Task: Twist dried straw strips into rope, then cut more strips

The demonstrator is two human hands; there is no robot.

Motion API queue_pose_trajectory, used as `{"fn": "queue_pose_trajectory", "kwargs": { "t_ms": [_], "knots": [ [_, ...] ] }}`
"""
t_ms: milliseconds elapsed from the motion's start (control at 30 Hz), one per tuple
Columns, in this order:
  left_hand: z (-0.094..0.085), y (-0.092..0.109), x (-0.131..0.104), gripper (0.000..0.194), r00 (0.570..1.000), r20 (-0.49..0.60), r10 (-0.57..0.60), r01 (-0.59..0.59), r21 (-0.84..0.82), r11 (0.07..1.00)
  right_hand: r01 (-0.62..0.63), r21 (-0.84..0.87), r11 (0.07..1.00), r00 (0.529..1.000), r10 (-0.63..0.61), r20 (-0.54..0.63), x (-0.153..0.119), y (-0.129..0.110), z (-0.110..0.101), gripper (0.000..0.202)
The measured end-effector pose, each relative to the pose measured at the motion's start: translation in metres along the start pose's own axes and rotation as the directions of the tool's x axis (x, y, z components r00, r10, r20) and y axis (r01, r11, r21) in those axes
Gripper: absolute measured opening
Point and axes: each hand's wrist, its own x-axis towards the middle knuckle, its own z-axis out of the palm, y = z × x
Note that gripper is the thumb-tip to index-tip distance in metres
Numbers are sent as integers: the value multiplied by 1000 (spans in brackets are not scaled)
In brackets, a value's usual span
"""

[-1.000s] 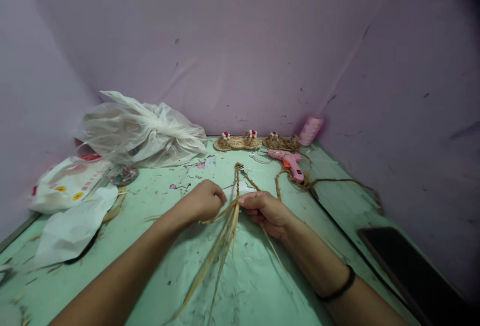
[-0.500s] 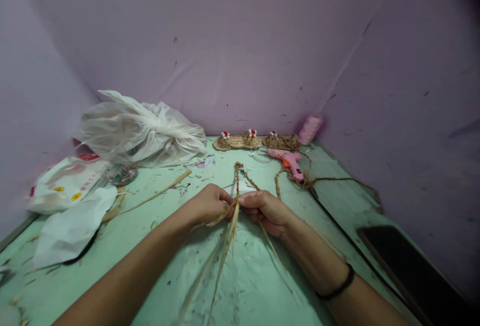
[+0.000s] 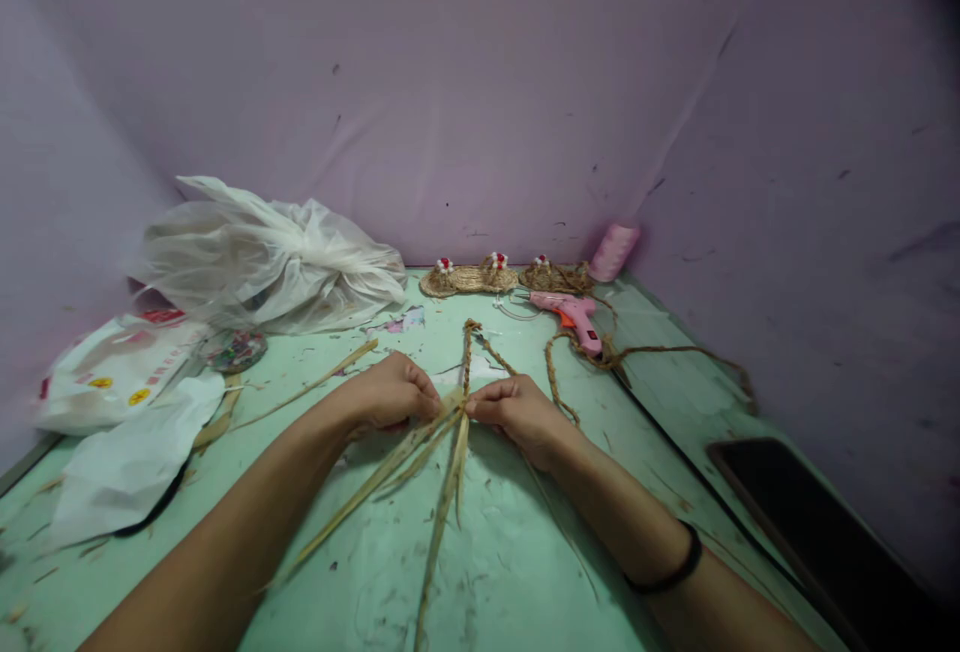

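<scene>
Loose straw strands fan over the counter. The left hand pinches some out leftward; the right hand pinches the near end of the braid, which stretches away beyond. Farther back lie a pink glue gun and woven slippers.

a brown twisted cord runs straight over the green tabletop, pale strands splaying from its near end.
</scene>
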Motion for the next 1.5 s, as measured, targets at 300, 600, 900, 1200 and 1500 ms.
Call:
{"fn": "queue_pose_trajectory", "kwargs": {
  "t_ms": [300,600,900,1200,1500],
  "knots": [
    [2,-1,-2,19,991,134,24,-37,94,995,22,-34,999,999,-23,-30,6,8,1,8],
    [7,0,0,22,989,127,75,-71,-31,997,56,-60,997,998,-57,-19,6,8,1,10],
    [23,2,6,7,999,-40,-9,3,-133,991,141,-175,975,990,-138,26,11,15,1,12],
    [28,4,3,23,999,20,-35,39,-244,969,95,20,995,988,-97,117,5,6,2,4],
    [35,2,6,22,991,-136,-10,-15,-186,982,-9,117,993,987,-10,162,0,-2,0,6]
  ]
}}
